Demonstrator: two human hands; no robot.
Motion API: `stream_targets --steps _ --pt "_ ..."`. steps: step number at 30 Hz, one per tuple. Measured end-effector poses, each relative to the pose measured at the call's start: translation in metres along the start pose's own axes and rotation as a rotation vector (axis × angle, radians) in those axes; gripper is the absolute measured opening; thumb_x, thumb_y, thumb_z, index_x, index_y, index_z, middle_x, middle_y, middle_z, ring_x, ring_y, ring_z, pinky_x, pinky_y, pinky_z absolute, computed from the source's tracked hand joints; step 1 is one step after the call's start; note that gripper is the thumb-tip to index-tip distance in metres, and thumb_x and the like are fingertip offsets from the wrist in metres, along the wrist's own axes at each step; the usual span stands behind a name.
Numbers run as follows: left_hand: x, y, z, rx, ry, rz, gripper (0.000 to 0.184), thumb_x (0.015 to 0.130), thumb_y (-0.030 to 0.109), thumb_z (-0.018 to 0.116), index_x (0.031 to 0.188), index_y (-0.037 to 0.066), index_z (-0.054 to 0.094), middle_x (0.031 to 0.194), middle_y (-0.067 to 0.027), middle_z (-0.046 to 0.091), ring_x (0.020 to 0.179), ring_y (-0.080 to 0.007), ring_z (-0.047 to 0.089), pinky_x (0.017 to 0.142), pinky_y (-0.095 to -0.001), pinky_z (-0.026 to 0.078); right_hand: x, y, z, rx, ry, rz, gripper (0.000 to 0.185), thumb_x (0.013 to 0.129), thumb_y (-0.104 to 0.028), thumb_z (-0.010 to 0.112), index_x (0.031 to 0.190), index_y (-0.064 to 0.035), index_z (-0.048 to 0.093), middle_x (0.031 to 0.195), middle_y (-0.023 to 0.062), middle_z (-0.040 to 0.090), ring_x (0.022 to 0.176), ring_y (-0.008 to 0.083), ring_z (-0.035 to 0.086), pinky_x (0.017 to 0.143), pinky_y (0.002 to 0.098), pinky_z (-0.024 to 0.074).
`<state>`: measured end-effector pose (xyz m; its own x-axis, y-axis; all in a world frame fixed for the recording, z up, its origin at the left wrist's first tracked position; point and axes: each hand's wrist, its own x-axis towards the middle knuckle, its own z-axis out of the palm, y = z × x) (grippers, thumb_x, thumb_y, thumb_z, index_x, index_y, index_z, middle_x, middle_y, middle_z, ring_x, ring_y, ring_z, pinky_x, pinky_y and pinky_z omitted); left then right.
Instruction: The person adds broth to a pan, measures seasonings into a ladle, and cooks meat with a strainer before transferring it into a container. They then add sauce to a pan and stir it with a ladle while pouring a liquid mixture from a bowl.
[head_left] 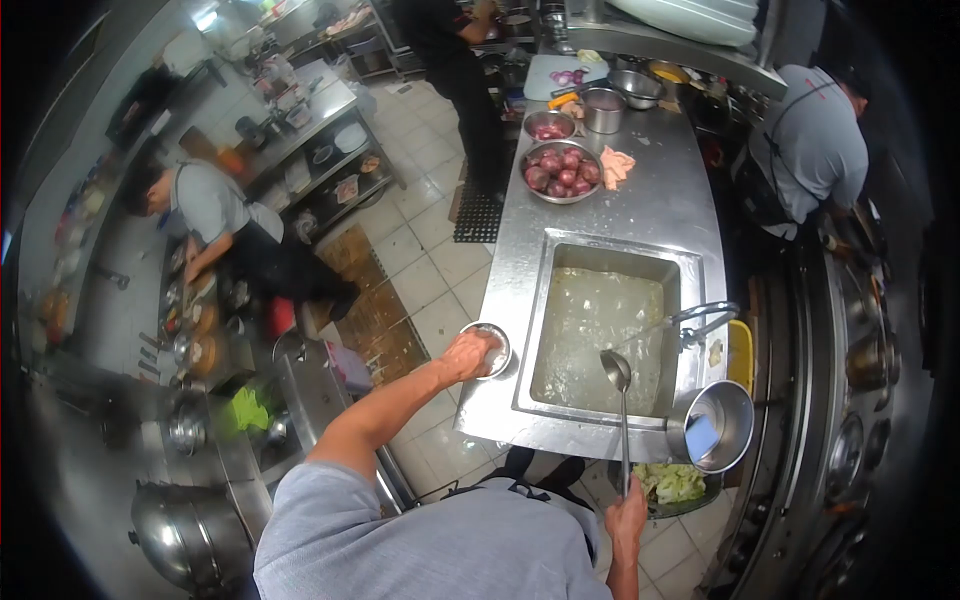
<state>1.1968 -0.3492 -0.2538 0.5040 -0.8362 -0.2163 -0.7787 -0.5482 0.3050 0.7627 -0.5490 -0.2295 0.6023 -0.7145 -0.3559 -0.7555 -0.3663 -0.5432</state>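
Note:
My right hand (627, 515) is wrapped around the long handle of a metal ladle (624, 420). The ladle's bowl hangs over the sink (548, 300), which holds cloudy water. At the counter's left edge, my left hand (470, 356) reaches into a small round metal bowl (500, 368). Its fingers look curled inside the rim, and what they hold is hidden. A metal pot (735, 425) with a blue sponge (701, 437) inside sits at the sink's right front corner. The faucet (708, 318) arches in over the water from the right.
Beyond the sink stand a bowl of red onions (562, 172), a metal pot (603, 112) and a cutting board (545, 75). Chopped greens (675, 482) fill a container below the counter. Co-workers stand at left (225, 215), at the back (455, 75) and at right (815, 140).

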Motion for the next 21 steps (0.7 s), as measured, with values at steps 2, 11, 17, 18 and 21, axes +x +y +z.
stream_targets --steps 2,11,17,18,21 --pt "0.001 0.001 0.001 -0.068 0.006 -0.007 0.051 0.070 0.018 0.082 0.118 0.007 0.070 0.123 -0.0144 0.068 0.118 -0.0345 0.061 0.106 -0.0458 0.046 -0.004 0.006 0.000 0.015 0.015 -0.008 0.056 0.080 0.007 0.054 0.136 0.0013 0.052 0.120 0.0295 0.064 0.114 0.0469 0.061 0.099 0.0492 0.0464" --pt "0.009 0.008 0.008 -0.040 0.067 -0.023 0.044 0.071 0.013 0.074 0.114 0.007 0.071 0.108 -0.0194 0.071 0.106 -0.0380 0.066 0.095 -0.0472 0.052 -0.002 0.010 0.001 0.059 -0.014 -0.037 0.057 0.079 0.007 0.055 0.136 0.0034 0.053 0.119 0.0304 0.065 0.113 0.0479 0.061 0.098 0.0494 0.0470" --pt "0.025 0.028 0.017 -0.128 0.096 -0.025 0.028 0.078 0.015 0.068 0.104 0.006 0.074 0.098 -0.0229 0.072 0.097 -0.0402 0.069 0.089 -0.0480 0.055 -0.003 0.001 -0.003 0.010 -0.038 0.004 0.054 0.082 0.003 0.058 0.136 0.0029 0.054 0.118 0.0317 0.065 0.113 0.0480 0.062 0.097 0.0496 0.0485" --pt "0.027 0.032 0.017 -0.129 0.089 -0.011 0.028 0.078 0.015 0.068 0.104 0.006 0.074 0.098 -0.0229 0.072 0.097 -0.0402 0.069 0.089 -0.0480 0.055 -0.001 -0.001 -0.002 -0.007 -0.031 -0.024 0.053 0.083 0.002 0.059 0.136 0.0025 0.054 0.119 0.0320 0.065 0.114 0.0480 0.062 0.097 0.0496 0.0486" --pt "0.033 0.037 0.011 -0.193 0.175 -0.016 0.025 0.080 0.007 0.060 0.102 0.004 0.073 0.097 -0.0244 0.072 0.097 -0.0417 0.069 0.089 -0.0490 0.054 0.003 0.003 0.001 0.020 -0.040 -0.033 0.052 0.085 0.000 0.060 0.136 0.0015 0.054 0.119 0.0318 0.065 0.114 0.0480 0.062 0.098 0.0500 0.0484"
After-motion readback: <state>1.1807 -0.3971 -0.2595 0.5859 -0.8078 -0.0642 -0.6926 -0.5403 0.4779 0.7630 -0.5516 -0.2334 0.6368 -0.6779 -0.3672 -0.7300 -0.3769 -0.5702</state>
